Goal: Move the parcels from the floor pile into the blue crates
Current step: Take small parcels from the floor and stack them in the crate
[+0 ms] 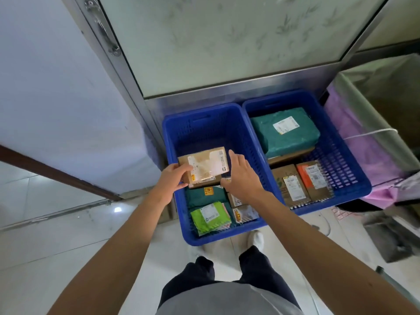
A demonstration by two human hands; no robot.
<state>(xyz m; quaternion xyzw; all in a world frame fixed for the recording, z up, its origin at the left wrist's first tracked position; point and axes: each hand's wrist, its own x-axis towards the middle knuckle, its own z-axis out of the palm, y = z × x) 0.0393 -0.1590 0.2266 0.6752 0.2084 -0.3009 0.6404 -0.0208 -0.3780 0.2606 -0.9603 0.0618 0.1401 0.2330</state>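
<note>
While the left hand grips a cardboard parcel above the left crate (partly filled), the right hand holds nothing. Its straight fingers touch the parcel's right edge.

Both bare forearms reach fwd & down, converging. L hand curls thumb & fingers round the left end of a small brown cardboard parcel. R hand has straight fingers at the parcel's right edge, index extended.
</note>
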